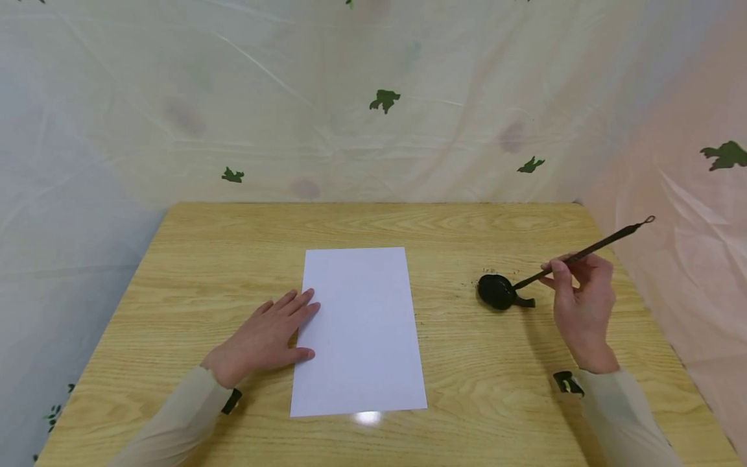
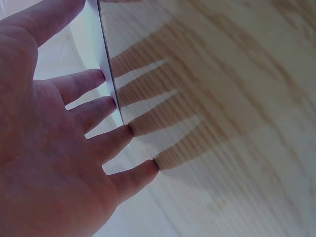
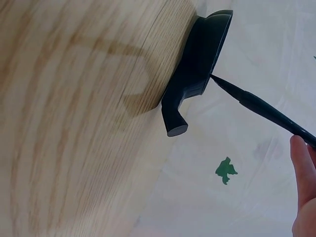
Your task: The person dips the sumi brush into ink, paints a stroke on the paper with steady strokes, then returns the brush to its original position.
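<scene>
A white sheet of paper (image 1: 362,331) lies on the wooden table. My left hand (image 1: 268,337) rests with spread fingers on its left edge; in the left wrist view, fingertips (image 2: 111,106) touch the paper and the wood. On the right, my right hand (image 1: 583,305) pinches a dark writing brush (image 1: 601,244) by its shaft, the looped end pointing up and right. The brush's tip meets the rim of a small black ink dish (image 1: 496,292) with a short curved handle. In the right wrist view, the pointed bristles (image 3: 224,85) touch that rim.
Dark specks (image 1: 489,271) dot the wooden table (image 1: 233,246) around the ink dish. Behind and beside the table hangs a pale cloth (image 1: 327,117) with green leaf-like patches. Both wrists carry a small dark band or device (image 1: 567,383) by the sleeves.
</scene>
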Action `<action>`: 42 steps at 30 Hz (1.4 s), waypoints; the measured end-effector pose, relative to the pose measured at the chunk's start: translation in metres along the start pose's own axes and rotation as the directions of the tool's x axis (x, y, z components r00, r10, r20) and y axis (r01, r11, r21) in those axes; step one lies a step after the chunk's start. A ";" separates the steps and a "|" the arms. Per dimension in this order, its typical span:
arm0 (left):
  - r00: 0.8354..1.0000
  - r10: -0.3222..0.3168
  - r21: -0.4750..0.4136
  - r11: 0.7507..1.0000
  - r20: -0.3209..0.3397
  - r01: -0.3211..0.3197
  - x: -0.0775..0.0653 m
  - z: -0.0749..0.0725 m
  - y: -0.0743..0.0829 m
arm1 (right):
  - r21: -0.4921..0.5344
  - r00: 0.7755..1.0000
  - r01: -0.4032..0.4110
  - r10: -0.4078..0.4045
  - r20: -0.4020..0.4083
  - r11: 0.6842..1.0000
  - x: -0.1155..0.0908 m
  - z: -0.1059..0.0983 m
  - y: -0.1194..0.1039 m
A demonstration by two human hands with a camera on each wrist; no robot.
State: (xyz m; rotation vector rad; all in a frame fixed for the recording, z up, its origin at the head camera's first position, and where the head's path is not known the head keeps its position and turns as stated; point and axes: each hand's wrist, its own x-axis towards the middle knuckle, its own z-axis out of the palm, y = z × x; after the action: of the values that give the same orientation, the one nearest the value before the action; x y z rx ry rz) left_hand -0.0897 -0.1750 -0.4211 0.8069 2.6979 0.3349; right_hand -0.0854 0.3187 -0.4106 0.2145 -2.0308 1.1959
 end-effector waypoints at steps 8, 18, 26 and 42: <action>1.000 0.006 -0.004 1.000 -0.001 -0.006 0.000 0.000 -0.001 | -0.002 1.000 -0.008 0.008 0.012 1.000 0.000 0.002 0.003; 1.000 0.004 -0.004 1.000 0.002 -0.004 0.001 0.002 -0.002 | -0.016 1.000 -0.021 0.021 0.012 1.000 0.000 0.001 0.006; 1.000 0.002 -0.001 1.000 -0.001 -0.002 0.001 0.002 -0.002 | -0.026 1.000 -0.027 0.028 0.012 0.999 -0.001 -0.002 0.010; 1.000 -0.001 -0.016 1.000 -0.002 0.001 0.000 0.001 0.000 | -0.067 0.999 -0.040 0.040 0.000 0.997 0.000 -0.007 0.008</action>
State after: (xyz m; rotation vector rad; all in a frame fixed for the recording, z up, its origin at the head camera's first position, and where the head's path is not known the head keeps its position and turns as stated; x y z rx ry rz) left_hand -0.0892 -0.1751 -0.4218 0.8011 2.6941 0.3562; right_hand -0.0856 0.3282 -0.4141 0.1426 -2.0820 1.1504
